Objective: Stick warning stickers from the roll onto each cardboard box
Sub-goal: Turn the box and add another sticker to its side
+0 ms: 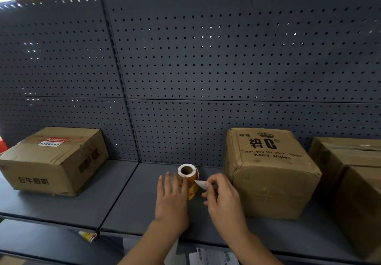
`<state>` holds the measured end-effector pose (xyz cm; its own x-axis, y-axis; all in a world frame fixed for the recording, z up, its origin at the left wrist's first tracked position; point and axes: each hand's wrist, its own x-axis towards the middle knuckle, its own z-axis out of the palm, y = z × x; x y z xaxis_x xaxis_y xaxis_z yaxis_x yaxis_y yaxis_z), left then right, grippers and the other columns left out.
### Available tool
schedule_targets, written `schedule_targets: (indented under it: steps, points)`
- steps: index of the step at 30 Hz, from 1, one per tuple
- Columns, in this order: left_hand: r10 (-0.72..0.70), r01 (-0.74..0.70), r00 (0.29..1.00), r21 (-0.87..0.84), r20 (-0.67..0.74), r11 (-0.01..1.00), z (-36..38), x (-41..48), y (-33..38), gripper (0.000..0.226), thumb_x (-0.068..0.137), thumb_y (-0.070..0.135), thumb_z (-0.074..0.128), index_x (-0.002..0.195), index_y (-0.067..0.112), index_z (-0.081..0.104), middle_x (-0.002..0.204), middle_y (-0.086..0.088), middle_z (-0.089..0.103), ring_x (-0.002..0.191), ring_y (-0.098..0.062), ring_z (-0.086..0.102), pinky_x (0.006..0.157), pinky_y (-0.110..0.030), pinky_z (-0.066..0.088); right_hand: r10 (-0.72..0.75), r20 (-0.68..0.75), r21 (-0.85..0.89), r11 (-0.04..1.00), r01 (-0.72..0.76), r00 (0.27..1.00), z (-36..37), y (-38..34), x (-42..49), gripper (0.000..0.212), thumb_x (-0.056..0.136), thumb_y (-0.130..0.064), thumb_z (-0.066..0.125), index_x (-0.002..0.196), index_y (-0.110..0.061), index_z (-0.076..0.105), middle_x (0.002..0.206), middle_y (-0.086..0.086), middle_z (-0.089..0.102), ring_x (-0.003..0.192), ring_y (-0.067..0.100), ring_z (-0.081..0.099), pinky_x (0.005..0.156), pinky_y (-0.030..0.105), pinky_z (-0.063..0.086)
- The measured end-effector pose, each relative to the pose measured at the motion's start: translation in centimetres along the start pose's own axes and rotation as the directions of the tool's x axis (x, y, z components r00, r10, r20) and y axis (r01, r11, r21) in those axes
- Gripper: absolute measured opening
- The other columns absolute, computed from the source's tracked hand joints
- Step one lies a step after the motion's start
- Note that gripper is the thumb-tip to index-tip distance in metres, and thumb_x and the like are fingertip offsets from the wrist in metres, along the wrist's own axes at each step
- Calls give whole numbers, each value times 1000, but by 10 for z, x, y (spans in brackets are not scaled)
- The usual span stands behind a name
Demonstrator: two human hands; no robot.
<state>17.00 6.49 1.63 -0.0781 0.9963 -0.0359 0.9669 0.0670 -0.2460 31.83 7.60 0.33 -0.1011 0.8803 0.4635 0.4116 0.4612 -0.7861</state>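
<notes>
A roll of yellow-orange warning stickers (188, 174) stands on the grey shelf (127, 198), with its loose strip trailing toward me. My left hand (172, 198) lies flat against the roll's left side, fingers spread. My right hand (221, 196) pinches the white free end of the strip (201, 183) just right of the roll. A cardboard box printed "baby wipes" (270, 171) stands close on the right. Another cardboard box (53, 161) with a red and white label on top sits at the far left. More boxes (350, 174) are at the right edge.
A dark pegboard wall (206, 58) backs the shelf. A scrap of sticker (88, 235) hangs at the shelf's front edge. White papers (212, 256) lie on a lower level below my arms.
</notes>
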Motion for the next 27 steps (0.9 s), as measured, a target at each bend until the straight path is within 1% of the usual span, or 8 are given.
schedule_targets:
  steps: [6, 12, 14, 16, 18, 20, 23, 27]
  points:
    - [-60, 74, 996, -233, 69, 970, -2, 10, -22, 60, 99, 35, 55, 153, 27, 30, 151, -9, 46, 136, -33, 50, 109, -45, 43, 9, -2, -28, 1000, -9, 1000, -2, -4, -1, 16, 105, -20, 54, 94, -32, 51, 92, -12, 59, 83, 7, 67, 64, 37, 61]
    - [-221, 204, 975, -439, 13, 875, -9, 17, -51, 28, 104, 32, 38, 115, 26, 63, 101, -2, 66, 89, -24, 61, 76, -34, 46, 45, 40, -102, 994, -41, 998, -7, -3, -4, 15, 106, -26, 51, 93, -34, 47, 91, -12, 58, 80, 10, 65, 65, 44, 59]
    - [-199, 245, 969, -703, 148, 668, -7, 21, -65, 25, 104, 28, 42, 108, 20, 66, 92, -2, 71, 86, -24, 67, 78, -37, 56, 70, 59, -142, 988, -61, 996, -10, -4, -4, 15, 107, -29, 49, 94, -35, 46, 88, -10, 58, 75, 11, 65, 64, 43, 59]
    - [-77, 367, 930, -900, 360, 233, -5, 18, -73, 22, 105, 17, 45, 106, 7, 65, 77, -8, 73, 74, -26, 71, 71, -40, 61, 90, 64, -172, 982, -78, 994, -14, -7, -5, 13, 108, -32, 46, 95, -35, 43, 84, -8, 61, 70, 11, 66, 60, 41, 59]
    - [137, 560, 827, -821, 546, -107, 0, 11, -76, 21, 102, 10, 46, 111, -3, 59, 69, -12, 63, 64, -28, 64, 67, -39, 57, 107, 77, -200, 976, -90, 991, -15, -9, -6, 12, 109, -34, 43, 97, -34, 39, 81, -6, 64, 66, 10, 68, 58, 39, 59]
    - [273, 664, 745, -716, 608, -217, 10, 7, -77, 22, 100, 12, 46, 110, -4, 57, 71, -14, 56, 62, -28, 58, 68, -39, 52, 136, 113, -213, 971, -109, 984, -14, -10, -7, 11, 109, -35, 39, 99, -33, 36, 82, -5, 67, 67, 10, 70, 58, 36, 60]
    - [300, 707, 689, -703, 659, -78, 30, 5, -77, 41, 105, 29, 44, 108, -7, 64, 85, -26, 69, 70, -34, 67, 75, -43, 56, 187, 180, -190, 970, -153, 966, -11, -7, -10, 10, 110, -37, 35, 101, -32, 33, 84, -1, 69, 71, 14, 72, 59, 41, 60]
    - [304, 464, 650, -680, 696, 568, 23, -5, -80, 48, 98, 52, 50, 119, 14, 71, 124, -17, 71, 111, -30, 69, 93, -42, 57, 202, 227, -219, 964, -152, 953, -10, -5, -14, 11, 111, -36, 34, 102, -30, 32, 80, -5, 63, 71, 12, 66, 56, 30, 53]
